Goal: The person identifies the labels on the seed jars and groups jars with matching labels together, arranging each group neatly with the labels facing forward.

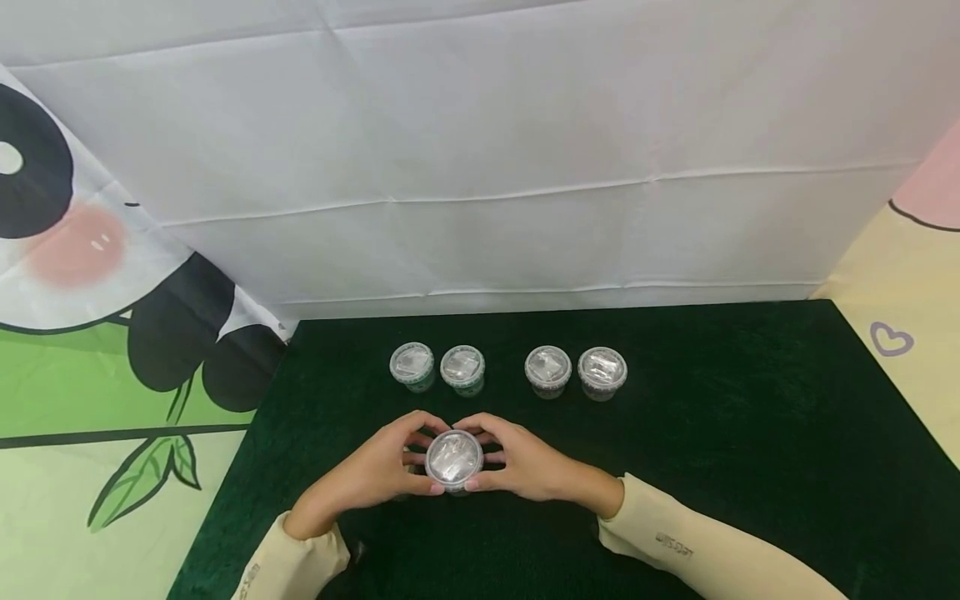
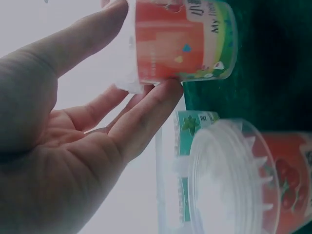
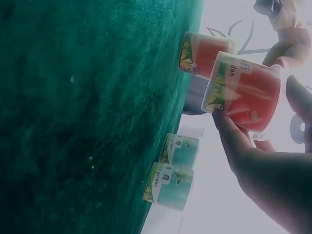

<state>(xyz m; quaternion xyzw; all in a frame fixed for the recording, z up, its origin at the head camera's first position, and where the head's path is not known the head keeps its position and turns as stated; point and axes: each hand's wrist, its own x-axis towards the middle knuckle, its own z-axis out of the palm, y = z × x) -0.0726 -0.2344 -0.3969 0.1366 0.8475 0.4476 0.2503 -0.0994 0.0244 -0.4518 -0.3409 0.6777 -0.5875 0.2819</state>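
Both hands hold one clear plastic cup with a red printed wrap and a clear lid (image 1: 453,458), upright between them. My left hand (image 1: 375,468) has its thumb at the near side and its fingers round the left and far sides. From the right, my right hand (image 1: 528,462) grips the same cup with thumb and fingers. In the left wrist view the wrap (image 2: 170,44) shows pale lettering panels. A second red cup with cherries printed on it (image 2: 290,180) stands near the left hand; in the head view that hand mostly hides it.
Farther back on the dark green cloth (image 1: 712,417) stand two pairs of lidded cups, a left pair (image 1: 412,367) and a right pair (image 1: 548,371). Green-wrapped cups (image 3: 170,187) show in the right wrist view. A white cloth wall (image 1: 510,167) rises behind the table.
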